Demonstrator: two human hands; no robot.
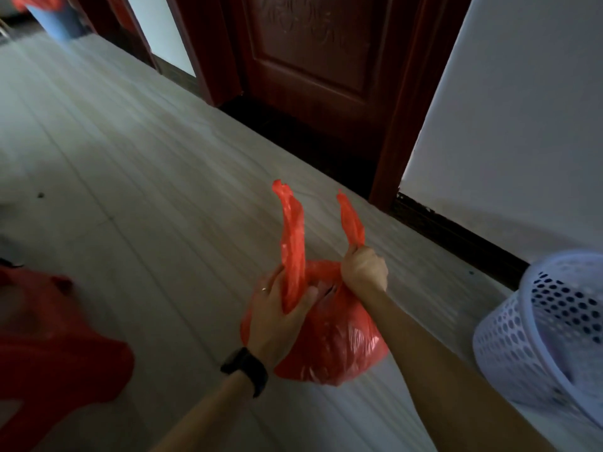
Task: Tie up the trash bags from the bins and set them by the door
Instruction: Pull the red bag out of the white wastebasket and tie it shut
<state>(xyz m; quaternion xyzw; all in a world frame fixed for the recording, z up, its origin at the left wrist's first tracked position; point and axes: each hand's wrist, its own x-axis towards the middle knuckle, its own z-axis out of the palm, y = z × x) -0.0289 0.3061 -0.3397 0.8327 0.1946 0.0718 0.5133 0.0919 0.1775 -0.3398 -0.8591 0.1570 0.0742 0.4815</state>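
Your left hand (pixel 277 318) grips one handle of the red trash bag (pixel 329 347) and your right hand (pixel 363 269) fists the other, both handles upright. The bag is near the carved wooden door (pixel 310 60), in front of it, with the white perforated bin (pixel 554 321) off to the door's right.

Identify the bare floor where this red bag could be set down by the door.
Bare floor runs from the red bag up to the door, and widens leftward. It is crowded on the right, where the perforated bin stands by the wall.
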